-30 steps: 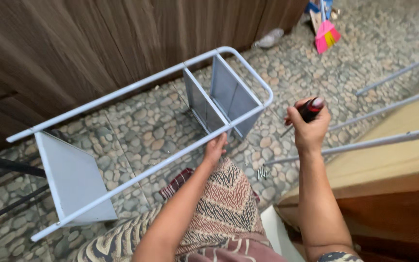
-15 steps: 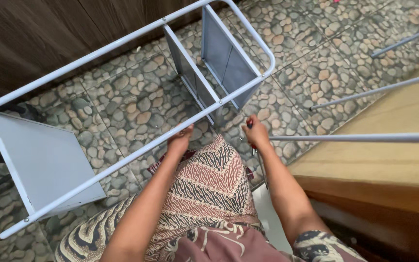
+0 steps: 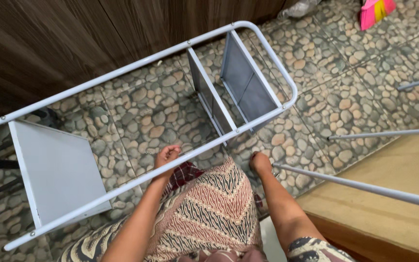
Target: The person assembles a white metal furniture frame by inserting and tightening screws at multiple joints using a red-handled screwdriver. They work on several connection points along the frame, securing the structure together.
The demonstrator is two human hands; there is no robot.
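Gripping the near rail of a white metal rack (image 3: 136,114) that lies on its side across a pebble-patterned floor (image 3: 156,109), the left hand (image 3: 167,156) curls its fingers over the tube from below. The rack has two long rails and three flat shelves: one pale panel (image 3: 54,177) at the left end and two grey panels (image 3: 241,82) close together near the rounded right end. The right hand (image 3: 260,161) is down at the floor with fingers bunched narrow, touching the tip of a loose white tube (image 3: 360,186); whether it holds anything cannot be told. Three such loose tubes show at right, this one lying across a tan wooden step (image 3: 403,170), the other two beyond it. A patterned cloth (image 3: 209,208) covers the person's lap between both arms. Dark wood panelling (image 3: 64,43) stands behind the rack.
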